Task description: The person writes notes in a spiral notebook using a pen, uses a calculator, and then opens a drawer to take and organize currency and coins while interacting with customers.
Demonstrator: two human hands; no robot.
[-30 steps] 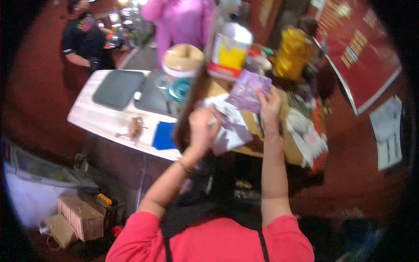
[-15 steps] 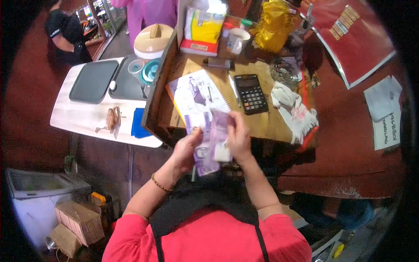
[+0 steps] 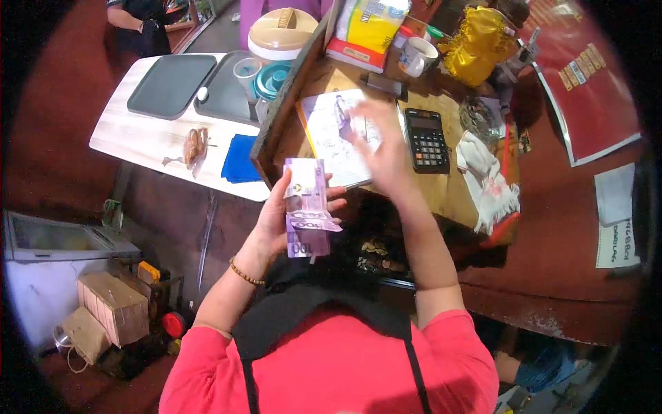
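Note:
My left hand is closed round several purple banknotes, its thumb on one side and fingertips showing past the other. The notes lie overlapped, one folded across the lower part. My right hand is raised over the open spiral notebook, blurred by motion. Its fingers look spread, and I see nothing in them. Right of that hand a black calculator lies on the wooden desk. Below the desk edge, an open drawer with coins shows between my forearms.
White cloth gloves lie at the desk's right edge. Behind stand a mug and a gold pouch. A wooden partition separates the desk from a pale table with grey trays. Another person stands far left.
My right hand has let go of the banknotes and moved up over the notebook. The left hand keeps them, now further left. My view has shifted, showing the coins below the desk.

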